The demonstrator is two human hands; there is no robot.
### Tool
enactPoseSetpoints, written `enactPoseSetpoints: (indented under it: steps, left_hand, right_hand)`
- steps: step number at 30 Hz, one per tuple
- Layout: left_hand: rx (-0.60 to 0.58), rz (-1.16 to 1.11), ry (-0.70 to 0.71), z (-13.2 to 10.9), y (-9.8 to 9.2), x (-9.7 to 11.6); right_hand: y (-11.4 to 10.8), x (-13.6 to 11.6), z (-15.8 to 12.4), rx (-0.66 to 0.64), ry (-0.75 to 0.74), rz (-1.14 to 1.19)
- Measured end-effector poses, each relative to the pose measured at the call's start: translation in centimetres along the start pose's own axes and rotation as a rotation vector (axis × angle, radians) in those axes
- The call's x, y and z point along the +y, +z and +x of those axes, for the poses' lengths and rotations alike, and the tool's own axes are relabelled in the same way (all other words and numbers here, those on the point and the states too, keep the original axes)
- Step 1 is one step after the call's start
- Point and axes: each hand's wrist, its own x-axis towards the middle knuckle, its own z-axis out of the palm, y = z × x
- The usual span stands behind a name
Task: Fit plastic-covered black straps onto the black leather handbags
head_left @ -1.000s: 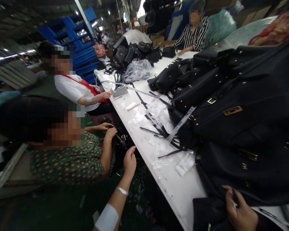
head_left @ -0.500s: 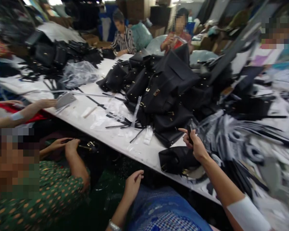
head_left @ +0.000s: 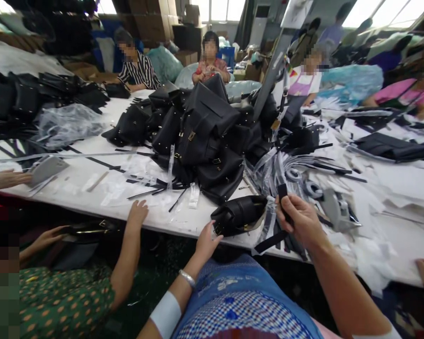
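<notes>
In the head view a small black handbag [head_left: 238, 214] with gold-coloured buckles lies at the table's near edge, in front of me. My left hand [head_left: 205, 242] is at the bag's left end, fingers apart and fingertips at its edge; whether they press on it I cannot tell. To the right of the bag, my right hand [head_left: 298, 219] is closed around a black strap [head_left: 270, 241] whose lower end hangs out below the fist. Clear plastic wrapping [head_left: 269, 219] hangs beside the strap.
A heap of black bags [head_left: 208, 122] fills the middle of the white table [head_left: 176, 221]. Wrapped straps [head_left: 304, 162] and a grey tape dispenser [head_left: 335, 209] lie to the right. At my left a co-worker in a green dotted top [head_left: 67, 301] reaches over the edge; others sit opposite.
My view has turned to the right. My left hand has come up from below the table edge to the bag. My right hand now has the black strap hanging from it.
</notes>
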Motion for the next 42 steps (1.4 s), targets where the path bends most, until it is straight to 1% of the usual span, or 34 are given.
enactPoseSetpoints:
  steps: [3, 6, 8, 11, 13, 14, 16, 17, 18, 19, 22, 24, 26, 27, 29, 32, 35, 38, 40, 42]
  left_hand:
    - [0.002, -0.061, -0.075, 0.5, 1.5, -0.7]
    - [0.063, -0.092, -0.113, 0.0, 2.0, -0.7]
    - [0.124, -0.108, -0.128, -0.6, 1.8, 0.0]
    - [0.22, -0.121, -0.158, -1.4, 1.2, 1.7]
    - [0.317, -0.065, -0.156, -1.8, 0.9, 3.4]
    - [0.384, 0.007, -0.131, -1.9, 0.9, 4.4]
    - [0.526, 0.198, -0.042, -1.8, 1.1, 6.7]
    - [0.571, 0.277, 0.007, -1.7, 1.4, 8.1]
    - [0.578, 0.312, 0.044, -1.6, 1.8, 9.5]
    - [0.55, 0.296, 0.063, -1.4, 2.3, 10.9]
    - [0.433, 0.122, 0.078, -0.6, 4.2, 15.0]
    - [0.433, 0.108, 0.139, 0.2, 5.2, 17.0]
    - [0.447, 0.194, 0.216, 1.0, 5.8, 18.1]
    - [0.444, 0.238, 0.235, 1.4, 5.9, 18.3]
    - [0.443, 0.297, 0.219, 2.1, 5.8, 18.0]
    - [0.44, 0.296, 0.164, 2.4, 5.1, 16.7]
    - [0.426, 0.238, 0.139, 2.1, 4.4, 15.2]
    - [0.45, 0.185, 0.071, 1.8, 3.7, 14.4]
    - [0.47, 0.102, 0.027, 1.7, 3.1, 13.9]
    - [0.495, -0.028, -0.007, 1.7, 2.1, 13.2]
  right_hand:
    - [-0.8, 1.4, 0.6, -0.075, 0.033, -0.031]
    - [-1.8, 2.8, 2.0, -0.159, 0.063, -0.032]
    - [-2.4, 3.8, 3.0, -0.212, 0.09, -0.025]
    - [-3.1, 5.3, 4.5, -0.29, 0.148, 0.018]
    - [-3.2, 6.3, 5.5, -0.333, 0.204, 0.091]
    - [-3.1, 6.7, 6.0, -0.351, 0.237, 0.148]
    - [-2.7, 7.4, 7.1, -0.403, 0.305, 0.288]
    - [-2.3, 7.6, 7.7, -0.434, 0.335, 0.362]
    - [-1.9, 7.8, 8.3, -0.463, 0.366, 0.433]
    - [-1.4, 7.8, 8.8, -0.487, 0.399, 0.495]
    - [0.3, 7.5, 10.1, -0.504, 0.508, 0.64]
    - [1.6, 7.2, 10.5, -0.499, 0.597, 0.688]
    - [2.8, 7.1, 10.5, -0.499, 0.671, 0.681]
    - [3.4, 7.1, 10.4, -0.506, 0.699, 0.671]
    - [4.5, 7.5, 10.1, -0.53, 0.73, 0.667]
    - [5.6, 8.4, 9.7, -0.55, 0.759, 0.673]
    - [6.5, 9.3, 9.4, -0.537, 0.778, 0.614]
    - [7.7, 9.8, 9.2, -0.547, 0.812, 0.546]
    - [8.9, 10.0, 9.2, -0.556, 0.839, 0.506]
    - [10.2, 10.2, 9.4, -0.575, 0.844, 0.478]
